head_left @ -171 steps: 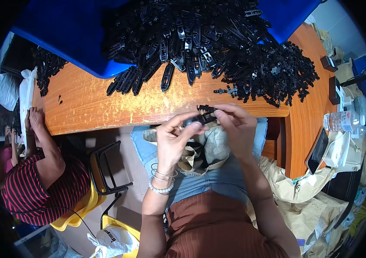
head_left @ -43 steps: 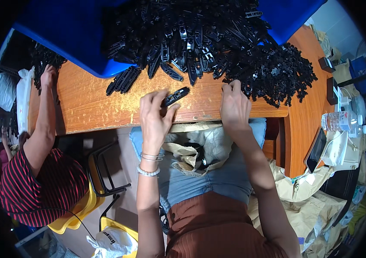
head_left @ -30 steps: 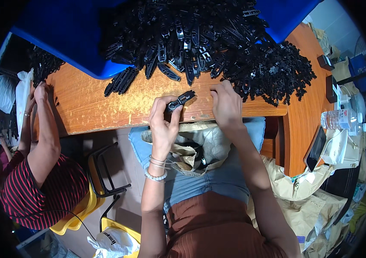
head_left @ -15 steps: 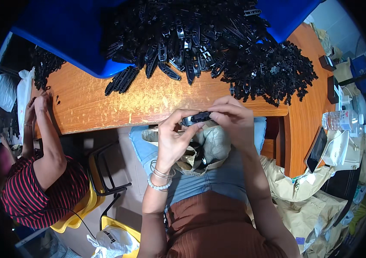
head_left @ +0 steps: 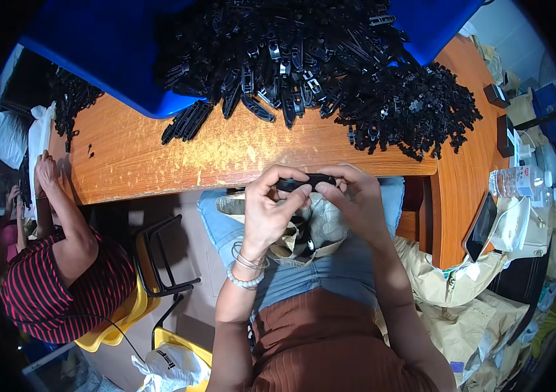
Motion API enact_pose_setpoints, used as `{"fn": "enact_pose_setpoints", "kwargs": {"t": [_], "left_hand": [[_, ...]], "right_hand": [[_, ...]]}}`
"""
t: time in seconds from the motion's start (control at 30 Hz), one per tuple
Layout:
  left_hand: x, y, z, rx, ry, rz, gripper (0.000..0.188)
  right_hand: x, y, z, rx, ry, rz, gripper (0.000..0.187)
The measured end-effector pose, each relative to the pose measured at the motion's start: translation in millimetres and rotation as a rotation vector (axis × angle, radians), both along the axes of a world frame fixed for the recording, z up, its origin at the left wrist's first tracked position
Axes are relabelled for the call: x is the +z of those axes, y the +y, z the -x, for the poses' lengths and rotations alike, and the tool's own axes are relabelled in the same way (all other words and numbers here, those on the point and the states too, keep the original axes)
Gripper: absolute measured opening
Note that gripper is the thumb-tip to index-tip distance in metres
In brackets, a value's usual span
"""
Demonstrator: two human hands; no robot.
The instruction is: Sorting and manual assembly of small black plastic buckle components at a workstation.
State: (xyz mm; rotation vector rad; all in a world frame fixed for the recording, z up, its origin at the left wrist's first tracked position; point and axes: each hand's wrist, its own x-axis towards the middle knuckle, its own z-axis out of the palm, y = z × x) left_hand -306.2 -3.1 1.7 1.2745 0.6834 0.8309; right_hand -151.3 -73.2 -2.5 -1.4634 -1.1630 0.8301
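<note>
Between my two hands, just off the table's near edge, is a small black plastic part (head_left: 317,178), long and narrow. My left hand (head_left: 268,206) pinches its left end between thumb and fingers. Thumb and fingers of my right hand (head_left: 359,206) close on the right end. My fingers cover much of the part, so its exact kind does not show. Below the hands, a paper bag (head_left: 294,251) sits on my lap with a grey crinkled wrapping (head_left: 327,222). Beyond them a big heap of long black plastic parts (head_left: 271,72) spills from a blue bin (head_left: 108,59).
A pile of small black parts (head_left: 415,111) lies right of the heap on the wooden table (head_left: 238,150). At the right stand a water bottle (head_left: 516,183) and a dark tablet-like slab (head_left: 481,225). A co-worker in a striped shirt (head_left: 62,287) sits left, near a folding chair (head_left: 160,255).
My right fingers have come down and round the right end of the black part, which now lies more level. The co-worker's hand has moved nearer to them, off the table.
</note>
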Motion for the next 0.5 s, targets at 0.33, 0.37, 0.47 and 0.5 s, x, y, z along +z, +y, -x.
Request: {"fn": "enact_pose_setpoints", "kwargs": {"t": [0.33, 0.37, 0.47, 0.5], "left_hand": [[-24, 119, 53, 0.624, 0.807, -0.969, 0.042], [-30, 136, 66, 0.656, 0.977, -1.031, 0.043], [-39, 142, 68, 0.494, 1.009, -1.007, 0.040], [-44, 133, 57, 0.453, 0.962, -0.977, 0.038]], "right_hand": [[-15, -28, -15, 0.208, -0.170, 0.032, 0.016], [-18, -28, -17, 0.212, -0.171, 0.028, 0.016], [-22, -13, -31, -0.296, -0.501, -0.248, 0.010], [-21, -7, -35, -0.306, -0.506, -0.242, 0.010]]}}
